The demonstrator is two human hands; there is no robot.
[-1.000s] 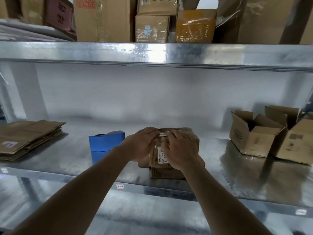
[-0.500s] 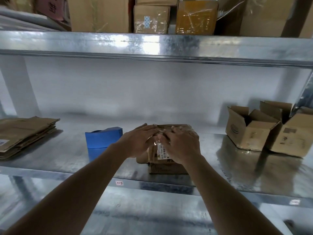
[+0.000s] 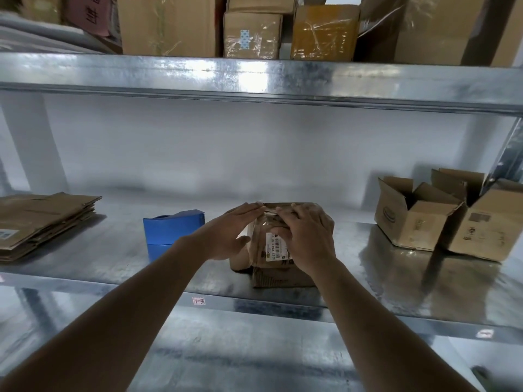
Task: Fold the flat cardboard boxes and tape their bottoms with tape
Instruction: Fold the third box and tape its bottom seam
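Galvanised steel fills the head view: a metal shelf (image 3: 113, 258) at working height and, at its middle near the front edge, a small cardboard box (image 3: 283, 250) standing with clear tape glinting across its top face. Both hands are on that box. The left hand (image 3: 226, 236) lies flat, fingers straight and together, fingertips pressing the left part of the taped top while the thumb hangs free beside the box's left wall. The right hand (image 3: 305, 239) is spread over the top and down the front, fingers relaxed and pressing, thumb laid across a white barcode label (image 3: 276, 248); neither hand curls round anything. A loose flap sticks out under the box toward the shelf's front lip.

Just left of the box, nearly touching the left forearm in this view, sits a blue tape dispenser (image 3: 169, 233), its toothed edge pointing right. Farther left, well apart, lies a stack of flat cardboard boxes (image 3: 42, 222). Off to the right stand two folded boxes (image 3: 452, 222) with flaps up, touching each other. Overhead, the upper shelf (image 3: 254, 77) carries taped parcels (image 3: 322, 32) side by side. Both forearms reach in from below and hide part of the shelf's front edge.
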